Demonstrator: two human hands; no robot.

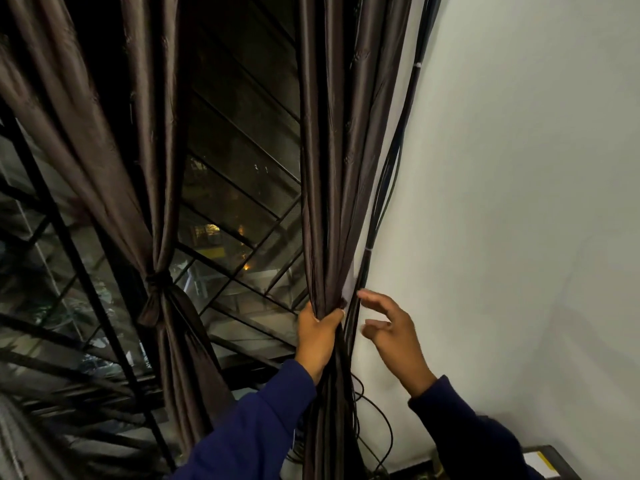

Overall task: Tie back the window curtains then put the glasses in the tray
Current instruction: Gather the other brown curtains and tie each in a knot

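Centrally, the right-hand curtain (pixel 329 168) hangs gathered into a narrow column; your left hand (pixel 317 336) is closed around its folds at mid-height. Your right hand (pixel 388 336) hovers just beside it with fingers spread, holding nothing. Black cables (pixel 384 202) run down between the curtain's edge and the white wall (pixel 519 202), crowding that side. Leftward, the window grille (pixel 239 188) stands exposed, and the other curtain (pixel 157 282) is already knotted.

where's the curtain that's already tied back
In the head view, the tied curtain hangs left of centre against the window grille, knotted at mid-height, left of the loose curtain bunched in the left hand.
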